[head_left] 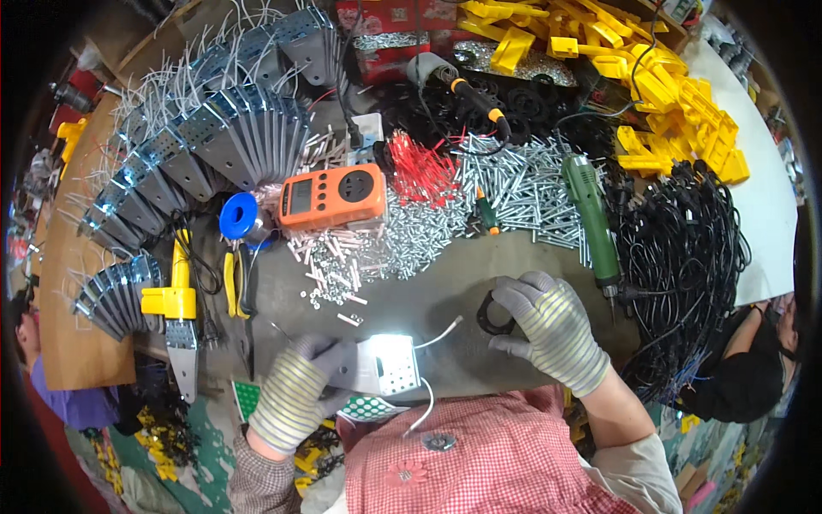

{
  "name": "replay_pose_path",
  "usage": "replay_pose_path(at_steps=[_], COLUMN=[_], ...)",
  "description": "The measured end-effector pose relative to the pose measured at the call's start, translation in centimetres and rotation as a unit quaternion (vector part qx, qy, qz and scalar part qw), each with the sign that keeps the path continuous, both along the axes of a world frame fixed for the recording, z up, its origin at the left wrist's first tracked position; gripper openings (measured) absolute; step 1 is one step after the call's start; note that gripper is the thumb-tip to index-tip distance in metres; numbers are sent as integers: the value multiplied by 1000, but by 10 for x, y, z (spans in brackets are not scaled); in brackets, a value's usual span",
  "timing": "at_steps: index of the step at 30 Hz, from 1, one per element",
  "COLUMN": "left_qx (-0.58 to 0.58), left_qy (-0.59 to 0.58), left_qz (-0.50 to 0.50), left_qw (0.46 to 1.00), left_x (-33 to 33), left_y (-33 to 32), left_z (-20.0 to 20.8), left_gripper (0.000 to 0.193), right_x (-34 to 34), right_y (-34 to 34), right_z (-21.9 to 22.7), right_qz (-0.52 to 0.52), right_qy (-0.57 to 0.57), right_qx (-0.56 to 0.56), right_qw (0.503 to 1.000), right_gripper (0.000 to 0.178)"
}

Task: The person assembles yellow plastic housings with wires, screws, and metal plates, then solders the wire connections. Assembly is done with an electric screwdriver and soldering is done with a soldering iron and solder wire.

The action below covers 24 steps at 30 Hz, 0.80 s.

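Observation:
My left hand (295, 390), in a grey and yellow striped glove, is closed on the end of a metal heating plate (366, 370) that is shiny and perforated, with white wires (441, 332) sticking out of it. Light glares off its upper part. To the right, my right hand (552, 330), gloved alike, pinches a black ring (491, 313) between thumb and fingers, raised over the dark worktop. The ring and the plate are apart. A thin rod-like tip (278, 330) shows beside my left fingers; I cannot tell what it belongs to.
Screws (522, 193), red sleeves (418, 167) and an orange meter (332, 199) lie ahead. A green electric screwdriver (591, 218) and black power cords (685, 248) are right. Left are pliers (231, 283), blue solder spool (240, 216), yellow-handled tool (178, 300) and stacked metal plates (244, 141). Yellow housings (676, 94) are piled far right.

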<state>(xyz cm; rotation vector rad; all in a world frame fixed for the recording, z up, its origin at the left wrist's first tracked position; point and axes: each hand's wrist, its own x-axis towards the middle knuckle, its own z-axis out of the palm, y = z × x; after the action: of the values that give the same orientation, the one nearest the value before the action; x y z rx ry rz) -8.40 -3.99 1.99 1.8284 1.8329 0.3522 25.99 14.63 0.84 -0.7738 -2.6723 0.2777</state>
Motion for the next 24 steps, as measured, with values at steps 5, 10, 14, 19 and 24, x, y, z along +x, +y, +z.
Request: replay_pose_path(at_steps=[5,10,14,19,24], left_qx=[84,64,-1,144,182], left_qy=[45,-26,-289,-73,-91], left_qz=[-65,-199,-135,-144,-111], left_qw=[993,978,948,976,973], left_x=[67,64,64,80,81], left_y=[54,86,83,82,76], left_z=[27,3,-19,-24,-20], left_gripper=[94,58,22,24,45], right_x=[-1,-1,-13,-40,-33], right_y=[-3,-13,-40,-29,-22], right_z=[-6,2,-7,17,29], right_qz=[-20,-47,-29,99,19], right_qy=[-18,94,356,196,169], right_qx=[-1,-156,-519,-92,-269], right_qw=[1000,982,777,971,948], right_gripper=[75,73,71,85,85])
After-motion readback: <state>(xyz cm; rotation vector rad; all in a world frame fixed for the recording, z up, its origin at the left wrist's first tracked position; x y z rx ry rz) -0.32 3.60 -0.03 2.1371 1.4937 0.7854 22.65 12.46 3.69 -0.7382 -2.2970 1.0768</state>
